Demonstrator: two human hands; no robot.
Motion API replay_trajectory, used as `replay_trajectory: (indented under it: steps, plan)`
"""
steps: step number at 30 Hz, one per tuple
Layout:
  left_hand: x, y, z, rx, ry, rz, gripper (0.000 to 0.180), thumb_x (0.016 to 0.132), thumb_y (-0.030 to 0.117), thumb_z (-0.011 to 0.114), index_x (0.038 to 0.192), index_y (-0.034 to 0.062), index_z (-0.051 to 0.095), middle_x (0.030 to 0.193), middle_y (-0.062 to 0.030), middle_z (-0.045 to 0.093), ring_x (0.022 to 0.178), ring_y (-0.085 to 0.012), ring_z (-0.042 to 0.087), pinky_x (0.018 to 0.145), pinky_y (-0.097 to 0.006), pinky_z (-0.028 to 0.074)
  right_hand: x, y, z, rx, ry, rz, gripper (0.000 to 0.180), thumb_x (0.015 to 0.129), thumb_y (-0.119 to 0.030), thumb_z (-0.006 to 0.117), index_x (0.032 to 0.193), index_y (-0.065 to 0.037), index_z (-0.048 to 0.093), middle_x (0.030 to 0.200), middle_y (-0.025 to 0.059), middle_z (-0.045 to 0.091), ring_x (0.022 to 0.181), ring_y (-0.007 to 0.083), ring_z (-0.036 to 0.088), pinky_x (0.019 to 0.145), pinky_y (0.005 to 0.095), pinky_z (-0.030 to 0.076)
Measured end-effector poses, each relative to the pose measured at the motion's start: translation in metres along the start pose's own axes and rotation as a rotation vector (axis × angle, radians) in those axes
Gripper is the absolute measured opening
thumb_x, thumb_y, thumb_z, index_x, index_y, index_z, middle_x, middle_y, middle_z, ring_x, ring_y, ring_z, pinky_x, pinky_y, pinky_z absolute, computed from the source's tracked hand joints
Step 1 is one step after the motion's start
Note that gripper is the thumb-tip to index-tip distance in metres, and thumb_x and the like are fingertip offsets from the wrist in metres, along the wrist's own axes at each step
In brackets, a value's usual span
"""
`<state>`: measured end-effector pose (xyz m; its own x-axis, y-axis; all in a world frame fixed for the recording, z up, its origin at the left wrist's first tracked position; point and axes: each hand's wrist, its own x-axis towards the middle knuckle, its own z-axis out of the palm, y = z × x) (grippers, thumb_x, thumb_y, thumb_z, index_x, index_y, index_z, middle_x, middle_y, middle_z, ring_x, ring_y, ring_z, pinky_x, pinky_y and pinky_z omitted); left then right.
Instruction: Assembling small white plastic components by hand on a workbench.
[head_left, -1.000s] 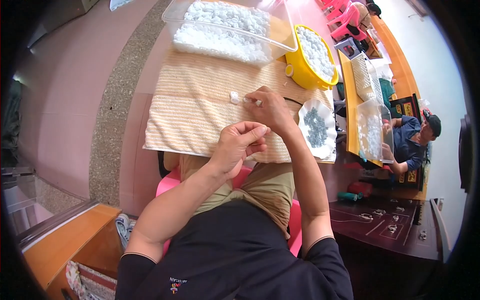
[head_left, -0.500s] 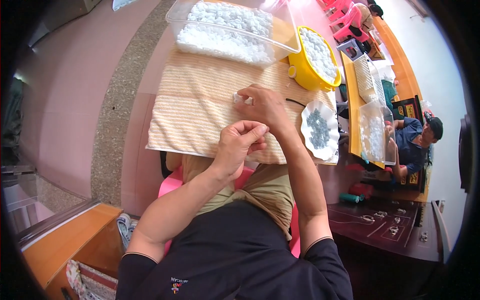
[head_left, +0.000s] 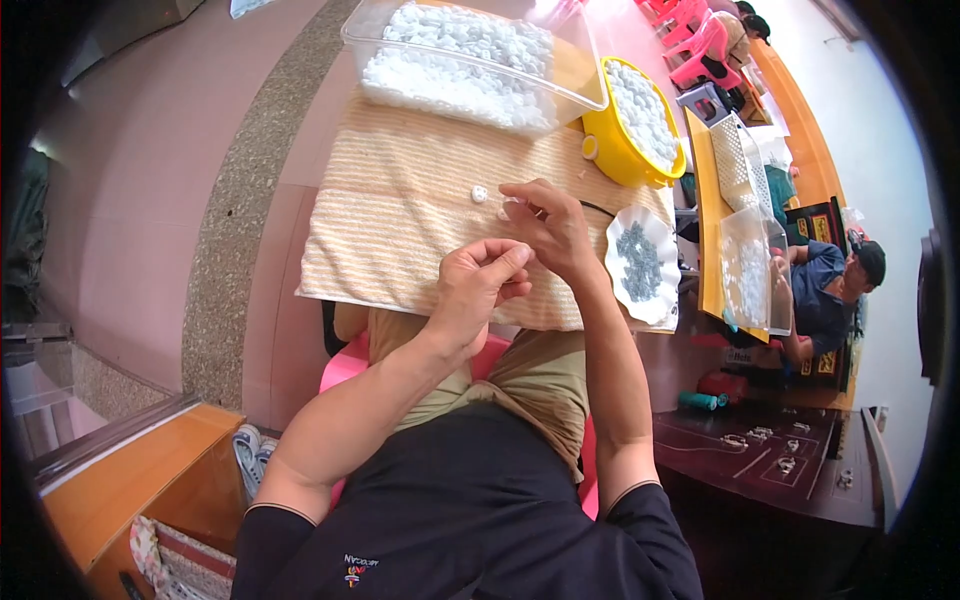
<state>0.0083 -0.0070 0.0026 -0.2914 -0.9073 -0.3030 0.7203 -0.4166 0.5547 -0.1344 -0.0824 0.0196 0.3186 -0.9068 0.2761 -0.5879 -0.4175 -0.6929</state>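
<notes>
My left hand (head_left: 474, 290) is closed in a pinch above the near half of the striped towel (head_left: 390, 190). Whatever sits between its thumb and index finger is too small to make out. Just beyond it, to the right, my right hand (head_left: 556, 228) hovers low with bent fingers, thumb and index slightly apart. By its thumb tip shows a small white piece (head_left: 504, 212), partly covered; I cannot tell if the thumb touches it. A second small white plastic piece (head_left: 479, 194) lies on the towel left of the right fingertips.
A clear bin (head_left: 450, 107) of white pieces stands at the far edge. Beside it are a yellow bucket (head_left: 606, 150) of white pieces and a white scalloped dish (head_left: 656, 302) of small grey parts. On the right a co-worker (head_left: 822, 290) sits by another bin (head_left: 745, 280).
My right hand has drawn back to the right, uncovering the white piece on the towel. Its thumb and index finger have parted. The left hand keeps its pinch almost unmoved.
</notes>
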Motion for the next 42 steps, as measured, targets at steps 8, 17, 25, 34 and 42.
replay_trajectory:
  steps: [8, 17, 25, 34, 42]
  plan:
    - [-0.001, -0.001, 0.004, 0.014, 0.049, -0.003, 0.010, 0.087, 0.012, 0.067, 0.092, 0.0035, 0.065, 0.079, -0.0010, 0.061, 0.069, -0.0076, 0.059, 0.064, -0.022, 0.054, -0.017, -0.004, -0.014, 0.104, 0.000, 0.097, 0.019, 0.084, -0.006, 0.066, 0.103, -0.003, 0.067, 0.081, 0.0078, 0.063, 0.071, 0.0153, 0.057, 0.065, 0.0275, 0.046]
    - [-0.002, -0.001, 0.002, 0.009, 0.057, -0.013, 0.010, 0.088, 0.012, 0.066, 0.093, 0.0040, 0.064, 0.085, -0.0024, 0.065, 0.070, -0.0070, 0.059, 0.065, -0.022, 0.054, 0.005, -0.013, -0.009, -0.292, -0.082, 0.086, 0.023, 0.081, -0.018, 0.064, 0.099, -0.006, 0.070, 0.093, 0.0137, 0.065, 0.086, 0.0320, 0.063, 0.077, 0.0401, 0.049]
    - [-0.001, 0.002, 0.004, -0.007, 0.072, 0.000, 0.010, 0.088, 0.012, 0.067, 0.093, 0.0045, 0.065, 0.082, 0.0001, 0.063, 0.070, -0.0056, 0.058, 0.064, -0.021, 0.053, 0.030, -0.017, 0.013, -0.421, -0.140, 0.052, 0.019, 0.082, -0.020, 0.064, 0.095, -0.007, 0.070, 0.093, 0.0112, 0.065, 0.087, 0.0322, 0.062, 0.076, 0.0402, 0.049]
    - [-0.001, 0.000, 0.004, -0.004, 0.074, 0.020, 0.011, 0.087, 0.013, 0.068, 0.092, 0.0035, 0.065, 0.082, -0.0007, 0.063, 0.070, -0.0064, 0.058, 0.064, -0.021, 0.053, 0.030, -0.004, 0.019, -0.371, -0.150, -0.026, 0.017, 0.079, -0.019, 0.067, 0.089, -0.005, 0.071, 0.087, 0.0118, 0.067, 0.081, 0.0296, 0.064, 0.075, 0.0382, 0.050]
    - [-0.001, 0.002, 0.002, -0.001, 0.077, 0.012, 0.010, 0.088, 0.012, 0.066, 0.094, 0.0043, 0.064, 0.084, -0.0026, 0.065, 0.070, -0.0076, 0.059, 0.066, -0.023, 0.054, 0.019, -0.003, 0.007, -0.208, -0.057, 0.016, 0.016, 0.076, -0.012, 0.066, 0.089, -0.003, 0.070, 0.082, 0.0151, 0.067, 0.081, 0.0323, 0.063, 0.075, 0.0393, 0.051]
